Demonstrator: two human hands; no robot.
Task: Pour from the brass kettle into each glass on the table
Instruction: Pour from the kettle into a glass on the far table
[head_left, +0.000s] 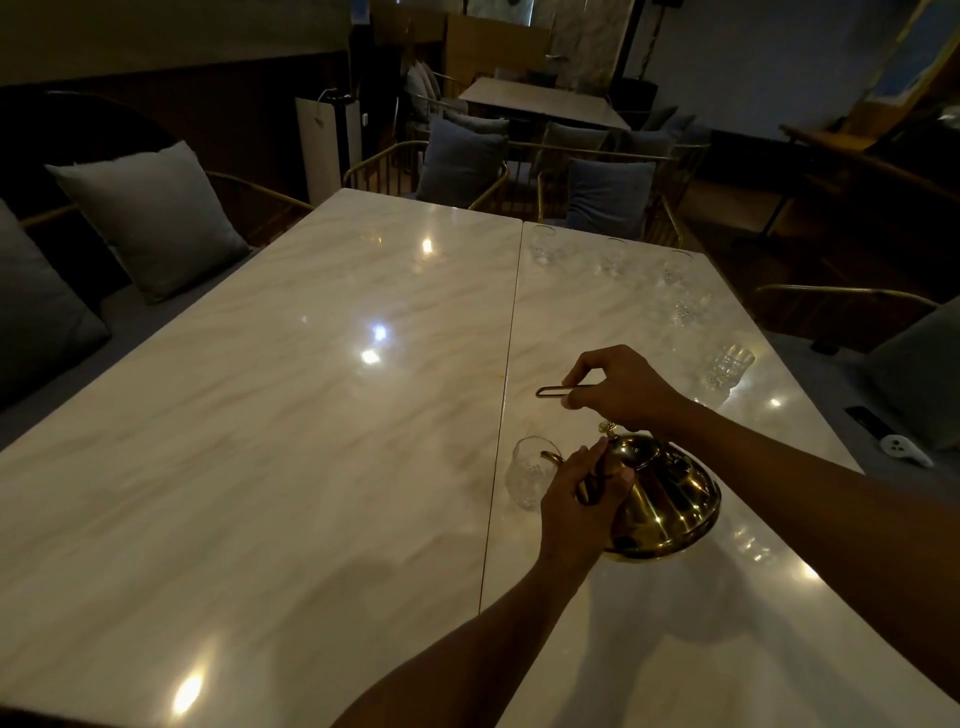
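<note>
The brass kettle (667, 501) is tilted to the left above the marble table (311, 415), and its curved spout reaches over the rim of a clear glass (531, 474). My right hand (623, 387) grips the kettle's thin wire handle from above. My left hand (582, 496) is closed against the kettle's left side near the lid and spout, hiding part of the spout. Whether liquid is flowing is too dim to tell. Several more clear glasses stand along the right side: one close by (724, 366), one farther (685, 306), and a far row (613, 259).
The table is two marble slabs joined by a seam (506, 364). Grey cushions (150, 218) line a bench on the left. Chairs with cushions (608, 200) stand at the far end. A white device (904, 449) lies on the seat to the right.
</note>
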